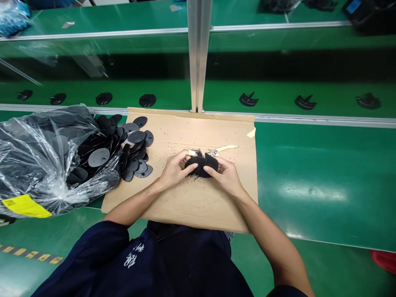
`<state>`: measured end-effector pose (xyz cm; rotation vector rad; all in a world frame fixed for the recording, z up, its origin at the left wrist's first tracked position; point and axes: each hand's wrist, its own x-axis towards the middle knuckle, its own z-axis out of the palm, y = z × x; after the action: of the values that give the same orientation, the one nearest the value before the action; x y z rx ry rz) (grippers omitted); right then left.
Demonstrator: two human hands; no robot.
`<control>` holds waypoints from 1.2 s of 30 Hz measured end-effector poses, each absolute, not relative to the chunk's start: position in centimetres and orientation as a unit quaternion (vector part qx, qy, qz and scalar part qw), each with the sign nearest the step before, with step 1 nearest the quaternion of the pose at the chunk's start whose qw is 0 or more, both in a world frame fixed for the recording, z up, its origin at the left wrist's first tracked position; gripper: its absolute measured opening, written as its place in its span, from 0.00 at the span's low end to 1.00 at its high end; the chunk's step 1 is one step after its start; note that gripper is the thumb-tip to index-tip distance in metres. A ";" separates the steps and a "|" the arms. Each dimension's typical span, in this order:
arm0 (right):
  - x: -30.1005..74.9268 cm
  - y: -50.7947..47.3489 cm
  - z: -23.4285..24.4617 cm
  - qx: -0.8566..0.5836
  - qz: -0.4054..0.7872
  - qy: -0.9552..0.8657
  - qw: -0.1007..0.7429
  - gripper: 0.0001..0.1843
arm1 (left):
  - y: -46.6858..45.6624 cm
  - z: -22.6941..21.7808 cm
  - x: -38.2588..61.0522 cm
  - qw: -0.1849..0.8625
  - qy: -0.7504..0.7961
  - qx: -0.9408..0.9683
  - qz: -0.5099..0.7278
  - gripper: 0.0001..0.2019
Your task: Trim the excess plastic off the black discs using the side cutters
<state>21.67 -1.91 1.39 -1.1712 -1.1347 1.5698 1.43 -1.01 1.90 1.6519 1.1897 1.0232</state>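
Low over the middle of the cardboard sheet (198, 206), both my hands are closed on black oval discs. My left hand (173, 170) pinches a flat black disc (195, 167) between thumb and fingers; a pale wrap covers one fingertip. My right hand (228, 176) grips several black discs held together as a small stack (211, 162), touching the first disc. Just beyond that hand lies a pair of nippers (225, 148) with cream handles, its near part hidden by the fingers. Tiny black scraps (198, 152) are scattered around the discs.
To the left, a clear plastic bag (40, 144) with a yellow label (27, 206) spills black discs (136, 146) onto the cardboard. A metal post (198, 57) rises behind the sheet. Small black pieces (147, 100) stand in a row behind the rail on the green table (324, 173).
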 end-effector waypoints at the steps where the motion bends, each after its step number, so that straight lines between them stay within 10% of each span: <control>1: 21.7 -2.0 1.3 -0.470 0.630 -0.453 0.422 0.26 | -1.1 1.8 1.5 0.421 0.476 0.649 0.419 0.13; 19: 21.1 -2.4 1.3 -0.468 0.629 -0.482 0.391 0.27 | -1.4 1.0 1.9 0.212 0.457 0.731 0.461 0.12; 36: 21.4 -2.4 1.1 -0.483 0.592 -0.520 0.382 0.28 | -1.8 1.1 2.4 0.266 0.487 0.695 0.457 0.18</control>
<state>21.36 -2.43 1.08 -1.2336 -1.3260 1.5111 2.40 -1.84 1.13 1.8767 1.3152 1.2354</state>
